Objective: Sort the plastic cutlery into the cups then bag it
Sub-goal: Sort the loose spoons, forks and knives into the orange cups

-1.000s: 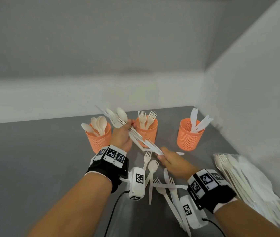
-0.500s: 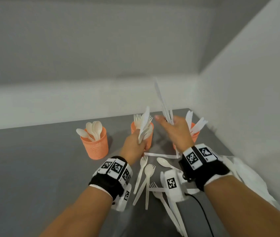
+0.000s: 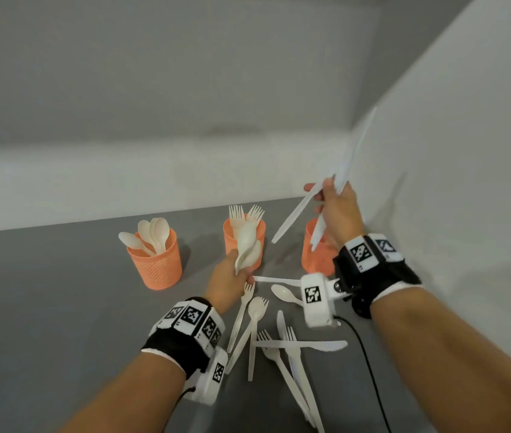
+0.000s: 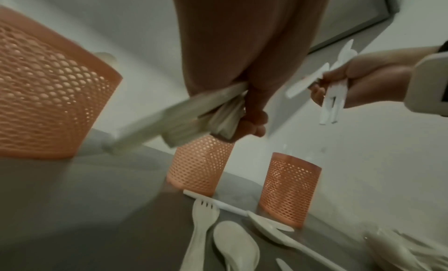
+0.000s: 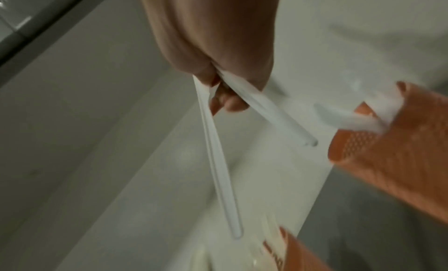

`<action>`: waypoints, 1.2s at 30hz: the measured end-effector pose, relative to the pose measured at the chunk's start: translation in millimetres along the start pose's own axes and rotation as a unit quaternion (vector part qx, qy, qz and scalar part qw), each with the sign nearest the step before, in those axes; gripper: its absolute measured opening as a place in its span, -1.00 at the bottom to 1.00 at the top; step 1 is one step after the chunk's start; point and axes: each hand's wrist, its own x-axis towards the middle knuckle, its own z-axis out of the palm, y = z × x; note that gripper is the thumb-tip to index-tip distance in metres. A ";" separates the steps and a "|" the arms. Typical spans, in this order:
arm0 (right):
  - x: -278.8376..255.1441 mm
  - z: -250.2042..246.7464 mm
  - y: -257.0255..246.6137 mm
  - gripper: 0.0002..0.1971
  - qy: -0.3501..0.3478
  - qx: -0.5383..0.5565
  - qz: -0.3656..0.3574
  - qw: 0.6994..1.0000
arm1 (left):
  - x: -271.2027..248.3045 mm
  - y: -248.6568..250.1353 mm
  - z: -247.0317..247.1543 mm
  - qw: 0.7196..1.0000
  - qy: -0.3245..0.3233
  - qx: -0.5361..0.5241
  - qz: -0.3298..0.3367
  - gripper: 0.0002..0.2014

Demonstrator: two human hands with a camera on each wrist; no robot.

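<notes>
While the right hand (image 3: 338,210) pinches splayed white knives (image 3: 294,214) above the right cup (image 3: 316,260), one could snag the rim & drop onto the counter (image 3: 60,307). Left hand (image 3: 227,281) grips a spoon bunch (image 3: 248,248) right by the fork cup (image 3: 232,232), so a mis-sort is possible; spoon cup (image 3: 157,264) sits further left. More loose cutlery (image 3: 279,345) lies near both wrists.

Three cups stand in a row across the surface (image 3: 45,307): spoon cup (image 3: 157,264) at 9 o'clock, fork cup (image 3: 232,232) centre, knife cup (image 3: 315,260) at 3 o'clock. Loose cutlery (image 3: 279,345) lies at 6 o'clock, before them.
</notes>
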 end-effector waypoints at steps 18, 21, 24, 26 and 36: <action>64.4 -23.2 60.2 -0.55 -0.010 -0.188 0.026 0.982 | 6.3 21.7 -25.0 0.913 -0.147 -0.375 -0.063 -0.77; 59.1 -13.9 54.3 -0.41 0.054 -0.250 -0.084 0.963 | 8.5 18.7 -26.5 0.916 -0.137 -0.371 -0.073 -0.79; 39.9 3.5 38.0 -0.58 0.045 -0.256 -0.207 0.943 | 9.3 17.1 -26.3 0.915 -0.132 -0.373 -0.082 -0.79; 14.6 19.2 24.5 -0.79 -0.043 -0.199 -0.209 0.956 | 9.0 17.9 -23.6 0.922 -0.115 -0.362 -0.081 -0.80; -63.0 76.9 36.3 -0.82 -0.238 -0.290 -0.061 0.925 | 0.4 22.3 -12.8 0.984 0.015 -0.173 0.034 -0.62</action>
